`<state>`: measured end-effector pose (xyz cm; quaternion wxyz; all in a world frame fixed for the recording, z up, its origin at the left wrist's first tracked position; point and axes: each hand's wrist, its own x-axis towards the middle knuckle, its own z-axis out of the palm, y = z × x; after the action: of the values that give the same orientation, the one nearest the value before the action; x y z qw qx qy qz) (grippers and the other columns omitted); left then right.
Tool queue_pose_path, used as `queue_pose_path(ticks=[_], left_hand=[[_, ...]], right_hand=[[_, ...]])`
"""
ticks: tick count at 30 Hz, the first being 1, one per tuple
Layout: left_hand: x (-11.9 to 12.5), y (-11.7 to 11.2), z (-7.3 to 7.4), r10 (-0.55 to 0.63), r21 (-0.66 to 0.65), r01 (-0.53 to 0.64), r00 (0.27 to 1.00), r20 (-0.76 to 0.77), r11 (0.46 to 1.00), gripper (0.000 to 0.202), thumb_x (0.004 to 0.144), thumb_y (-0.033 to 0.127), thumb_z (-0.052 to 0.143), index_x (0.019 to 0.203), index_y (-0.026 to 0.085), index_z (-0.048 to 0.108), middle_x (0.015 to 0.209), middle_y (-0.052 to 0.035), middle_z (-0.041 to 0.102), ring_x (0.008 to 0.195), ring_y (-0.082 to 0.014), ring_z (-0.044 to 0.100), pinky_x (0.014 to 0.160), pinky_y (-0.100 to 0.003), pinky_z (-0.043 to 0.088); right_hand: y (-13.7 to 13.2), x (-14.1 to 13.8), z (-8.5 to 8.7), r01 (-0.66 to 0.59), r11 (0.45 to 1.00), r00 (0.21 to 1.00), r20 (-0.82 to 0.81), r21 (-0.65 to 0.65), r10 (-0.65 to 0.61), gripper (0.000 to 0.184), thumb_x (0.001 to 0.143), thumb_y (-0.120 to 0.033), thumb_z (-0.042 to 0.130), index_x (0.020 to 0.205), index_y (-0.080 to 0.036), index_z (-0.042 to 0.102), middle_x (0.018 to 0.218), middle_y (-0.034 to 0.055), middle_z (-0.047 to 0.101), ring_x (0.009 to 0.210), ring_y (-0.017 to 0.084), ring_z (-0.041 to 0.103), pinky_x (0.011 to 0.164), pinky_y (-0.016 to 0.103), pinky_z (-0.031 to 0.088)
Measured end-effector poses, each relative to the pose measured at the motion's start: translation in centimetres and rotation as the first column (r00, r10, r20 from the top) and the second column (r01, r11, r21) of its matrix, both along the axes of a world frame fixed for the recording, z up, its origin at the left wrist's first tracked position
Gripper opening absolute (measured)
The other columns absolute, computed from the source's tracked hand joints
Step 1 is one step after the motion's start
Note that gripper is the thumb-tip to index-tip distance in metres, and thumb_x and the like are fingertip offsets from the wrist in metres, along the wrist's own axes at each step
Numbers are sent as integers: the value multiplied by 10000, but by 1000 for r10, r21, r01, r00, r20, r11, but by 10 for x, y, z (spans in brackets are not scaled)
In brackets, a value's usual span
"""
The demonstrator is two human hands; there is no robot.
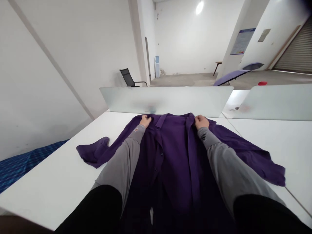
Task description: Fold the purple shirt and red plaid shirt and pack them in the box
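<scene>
A purple button-up shirt [175, 152] lies spread front-up on the white table [65, 175], collar at the far side, sleeves out to both sides. Both my arms, in grey sleeves, reach across it. My left hand [145, 121] is closed on the shirt's far edge by the left shoulder. My right hand [201, 122] is closed on the far edge by the right shoulder, just right of the collar. The button placket runs down the middle between my arms.
A frosted divider panel [168, 99] stands along the table's far edge, with another [278, 100] to the right over a neighbouring table. Beyond are a black chair [128, 78], a purple umbrella [231, 77] and a blue patterned cloth [21, 164] at the lower left.
</scene>
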<state>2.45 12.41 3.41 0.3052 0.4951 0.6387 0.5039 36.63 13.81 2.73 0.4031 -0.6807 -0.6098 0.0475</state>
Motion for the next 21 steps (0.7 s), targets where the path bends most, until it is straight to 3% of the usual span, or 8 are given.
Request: queue_pose_path(ticks=[4,7,10,13,16,19,21], left_hand=[[4,-26,-11,-84,-5,85,968,-236,996,574,754,172,633,1301,140,465,1431,-166,466,1344,-251,426,1122,-351,323],[-4,-50,-2,-103,0,111,919,-380,994,403,785,149,560,1188,144,556,1391,-140,498,1375,-254,364,1160,-370,261],[-9,-89,10,-160,8,188,857,-491,982,205,802,167,550,995,166,619,1235,-107,589,1278,-247,458,1130,-362,307],[2,-149,18,-263,-6,314,786,-560,949,81,831,248,559,853,190,612,1034,-66,645,1078,-220,565,1038,-345,398],[32,-222,22,-402,-5,489,711,-577,873,113,859,290,534,810,198,577,853,-28,640,857,-179,602,888,-313,465],[69,-291,20,-586,-44,619,716,-378,785,83,868,274,509,825,204,525,718,14,608,682,-134,612,721,-263,485],[90,-329,13,-654,-105,649,722,-227,754,66,860,264,507,825,211,488,673,31,588,626,-122,613,649,-245,479]], right_hand=[[-12,-3,-16,-156,986,988,9,-49,157,371,707,-179,566,1059,-202,680,1073,42,697,981,203,625,929,316,475],[-29,9,-8,-142,988,990,15,-64,143,440,743,-174,518,1163,-152,644,1127,79,679,997,207,627,952,342,466],[-67,26,1,-146,981,987,42,-126,153,338,770,-187,496,1042,-137,690,944,72,716,889,210,648,880,333,489],[-124,40,-2,-197,942,944,208,-272,257,229,783,-238,534,903,-179,719,820,42,714,806,200,644,801,303,491],[-175,50,-13,-126,942,856,446,-311,261,306,834,-373,549,1037,-210,708,1099,77,688,992,252,609,872,366,464],[-201,56,-24,-123,961,792,559,-247,245,446,911,-470,456,1270,-243,591,1387,89,522,1241,305,461,976,473,398],[-207,59,-29,-144,961,780,570,-237,257,458,949,-461,394,1335,-253,527,1439,84,469,1305,299,393,1009,508,362]])
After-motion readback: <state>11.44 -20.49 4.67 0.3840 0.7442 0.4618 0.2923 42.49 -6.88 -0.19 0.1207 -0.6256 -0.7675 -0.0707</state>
